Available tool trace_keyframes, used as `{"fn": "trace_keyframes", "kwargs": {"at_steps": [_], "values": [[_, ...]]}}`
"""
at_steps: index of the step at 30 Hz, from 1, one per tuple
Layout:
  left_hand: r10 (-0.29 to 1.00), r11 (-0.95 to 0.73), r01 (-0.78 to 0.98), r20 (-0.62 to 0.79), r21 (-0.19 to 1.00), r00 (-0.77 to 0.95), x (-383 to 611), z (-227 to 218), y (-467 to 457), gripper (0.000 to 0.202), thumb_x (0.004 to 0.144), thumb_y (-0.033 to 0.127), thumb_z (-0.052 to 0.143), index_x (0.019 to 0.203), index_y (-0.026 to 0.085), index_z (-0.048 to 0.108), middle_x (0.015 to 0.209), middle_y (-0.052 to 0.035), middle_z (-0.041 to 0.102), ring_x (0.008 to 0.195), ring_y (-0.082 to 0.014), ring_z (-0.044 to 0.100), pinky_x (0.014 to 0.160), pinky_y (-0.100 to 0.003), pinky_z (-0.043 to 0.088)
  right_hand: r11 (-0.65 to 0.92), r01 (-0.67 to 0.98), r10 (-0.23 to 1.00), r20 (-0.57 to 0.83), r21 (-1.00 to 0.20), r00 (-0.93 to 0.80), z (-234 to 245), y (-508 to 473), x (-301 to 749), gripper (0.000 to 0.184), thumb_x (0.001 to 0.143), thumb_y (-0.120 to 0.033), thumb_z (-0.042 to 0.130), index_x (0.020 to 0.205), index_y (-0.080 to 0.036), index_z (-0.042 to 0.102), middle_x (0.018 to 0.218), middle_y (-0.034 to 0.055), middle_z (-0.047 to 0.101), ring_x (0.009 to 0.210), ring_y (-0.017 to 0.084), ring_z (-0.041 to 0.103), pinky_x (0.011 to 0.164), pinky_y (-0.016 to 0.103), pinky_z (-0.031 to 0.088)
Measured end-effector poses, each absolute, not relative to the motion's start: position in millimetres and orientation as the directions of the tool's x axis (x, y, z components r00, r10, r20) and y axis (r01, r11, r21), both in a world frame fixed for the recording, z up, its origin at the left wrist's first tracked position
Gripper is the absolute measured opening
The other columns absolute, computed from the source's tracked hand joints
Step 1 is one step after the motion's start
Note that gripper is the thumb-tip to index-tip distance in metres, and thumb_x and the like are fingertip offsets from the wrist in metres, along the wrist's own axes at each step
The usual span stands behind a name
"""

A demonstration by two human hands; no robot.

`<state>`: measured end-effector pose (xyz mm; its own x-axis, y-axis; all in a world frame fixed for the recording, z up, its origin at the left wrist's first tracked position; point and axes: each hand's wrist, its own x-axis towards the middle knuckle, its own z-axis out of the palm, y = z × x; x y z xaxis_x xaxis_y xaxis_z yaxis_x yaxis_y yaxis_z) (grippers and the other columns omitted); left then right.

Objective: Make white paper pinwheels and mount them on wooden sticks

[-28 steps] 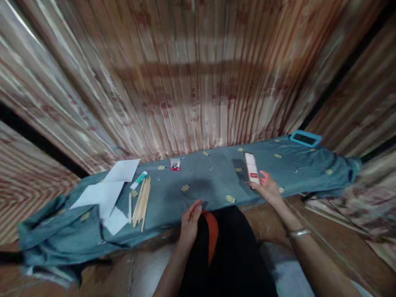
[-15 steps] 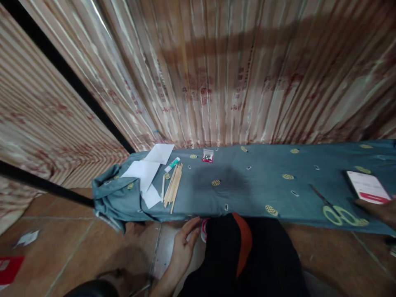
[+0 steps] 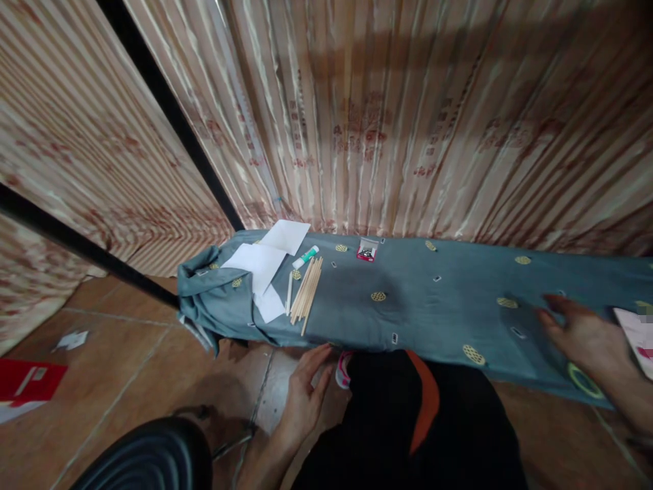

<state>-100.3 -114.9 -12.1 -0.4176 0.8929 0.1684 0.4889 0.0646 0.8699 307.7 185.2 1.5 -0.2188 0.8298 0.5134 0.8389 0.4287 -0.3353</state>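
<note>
My left hand point(image 3: 306, 389) hangs at the front edge of the cloth-covered bench, its fingers loosely extended with nothing in them. On the right, my right hand point(image 3: 586, 335) is over the cloth point(image 3: 443, 320), fingers apart and holding nothing visible. It hides most of the scissors; one yellow-green scissor handle point(image 3: 584, 381) shows below the wrist. A phone point(image 3: 632, 337) with a lit white screen lies partly behind the right forearm, cut off by the frame edge.
Toward the left lie wooden sticks point(image 3: 307, 292), a glue stick point(image 3: 306, 257) and white paper sheets point(image 3: 258, 262). A small open red box point(image 3: 366, 250) sits near the back curtain point(image 3: 357, 136). A black stool point(image 3: 153, 456) and red packet point(image 3: 30, 381) are below left.
My right hand has left the phone and moved left over the scissors. The view has shifted rightward in the frame for the sticks and paper. My left hand is nearly still.
</note>
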Motion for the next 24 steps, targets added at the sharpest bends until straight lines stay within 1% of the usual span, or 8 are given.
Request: {"fn": "trace_keyframes", "kwargs": {"at_steps": [1, 3, 6, 9, 11, 14, 19, 24], "values": [[0.887, 0.045, 0.51, 0.2, 0.859, -0.416, -104.2, -12.8, -117.1, 0.031, 0.091, 0.03, 0.054, 0.118, 0.022, 0.068, 0.122, -0.0104, 0.068, 0.115, -0.0235, 0.062, 0.1, -0.043, 0.051, 0.433, 0.857, 0.843, 0.463, -0.278, -0.276, 3.6, 178.2, 269.3, 0.034, 0.089, -0.046, 0.044, 0.1, -0.027, 0.07, 0.094, 0.025, 0.072, 0.08, 0.037, 0.069, 0.067, 0.053, 0.049], [0.867, 0.016, 0.552, 0.264, 0.833, -0.423, -112.6, -14.8, -121.4, 0.03, 0.091, 0.027, 0.055, 0.118, 0.022, 0.067, 0.119, -0.0102, 0.069, 0.112, -0.0225, 0.063, 0.097, -0.041, 0.052, 0.602, 0.761, 0.779, 0.387, -0.241, -0.494, 11.9, 157.2, 183.8, 0.031, 0.091, -0.034, 0.043, 0.101, -0.023, 0.07, 0.103, 0.0189, 0.073, 0.09, 0.031, 0.07, 0.077, 0.045, 0.053], [0.825, -0.012, 0.611, 0.353, 0.792, -0.441, -125.5, -18.4, -125.9, 0.029, 0.091, 0.023, 0.056, 0.118, 0.023, 0.066, 0.116, -0.0094, 0.069, 0.109, -0.0214, 0.063, 0.093, -0.039, 0.053, 0.814, 0.549, 0.58, 0.279, -0.188, -0.765, 30.4, 116.6, 57.8, 0.03, 0.093, -0.019, 0.039, 0.102, -0.019, 0.068, 0.103, 0.0116, 0.074, 0.094, 0.024, 0.069, 0.087, 0.037, 0.052], [0.778, -0.022, 0.689, 0.445, 0.724, -0.443, -140.3, -21.1, -125.5, 0.031, 0.091, 0.021, 0.056, 0.121, 0.024, 0.064, 0.121, -0.0091, 0.066, 0.112, -0.022, 0.059, 0.096, -0.04, 0.05, 0.93, 0.362, 0.367, 0.149, -0.064, -0.918, 45.8, 82.9, -42.5, 0.025, 0.091, -0.008, 0.044, 0.1, -0.015, 0.067, 0.098, 0.0111, 0.072, 0.092, 0.022, 0.065, 0.089, 0.034, 0.05], [0.745, 0.003, 0.746, 0.496, 0.666, -0.446, -152.3, -22.4, -122.7, 0.033, 0.09, 0.021, 0.056, 0.122, 0.024, 0.062, 0.126, -0.0103, 0.062, 0.116, -0.0235, 0.056, 0.098, -0.043, 0.047, 0.973, 0.232, 0.229, 0.133, 0.012, -0.964, 49.5, 70.3, -92.3, 0.023, 0.091, -0.007, 0.046, 0.103, -0.012, 0.065, 0.102, 0.0134, 0.07, 0.097, 0.024, 0.063, 0.089, 0.034, 0.049], [0.718, 0.109, 0.796, 0.507, 0.595, -0.477, -172.6, -24.5, -117.2, 0.035, 0.091, 0.023, 0.055, 0.125, 0.022, 0.06, 0.133, -0.0134, 0.057, 0.122, -0.0267, 0.051, 0.1, -0.047, 0.043, 0.98, 0.14, 0.126, 0.108, 0.141, -0.986, 44.4, 64.5, -142.9, 0.023, 0.091, -0.006, 0.044, 0.1, -0.007, 0.065, 0.103, 0.0186, 0.068, 0.1, 0.027, 0.06, 0.086, 0.037, 0.049], [0.741, 0.305, 0.801, 0.4, 0.514, -0.539, -202.5, -32.7, -113.9, 0.039, 0.089, 0.025, 0.056, 0.128, 0.022, 0.058, 0.135, -0.0135, 0.058, 0.126, -0.0319, 0.046, 0.102, -0.055, 0.035, 0.987, 0.063, 0.056, 0.049, 0.146, -0.997, 27.1, 70.9, -171.3, 0.025, 0.086, 0.002, 0.046, 0.079, -0.006, 0.069, 0.087, 0.0178, 0.07, 0.091, 0.026, 0.061, 0.078, 0.035, 0.047], [0.781, 0.303, 0.804, 0.35, 0.512, -0.517, -214.1, -45.4, -118.4, 0.039, 0.09, 0.024, 0.053, 0.129, 0.022, 0.057, 0.136, -0.0132, 0.058, 0.127, -0.0304, 0.046, 0.102, -0.054, 0.033, 0.991, 0.06, 0.052, 0.069, 0.122, -0.996, 30.9, 85.1, -162.9, 0.026, 0.084, 0.003, 0.044, 0.084, -0.009, 0.068, 0.089, 0.0179, 0.07, 0.088, 0.026, 0.062, 0.078, 0.036, 0.047]]}}
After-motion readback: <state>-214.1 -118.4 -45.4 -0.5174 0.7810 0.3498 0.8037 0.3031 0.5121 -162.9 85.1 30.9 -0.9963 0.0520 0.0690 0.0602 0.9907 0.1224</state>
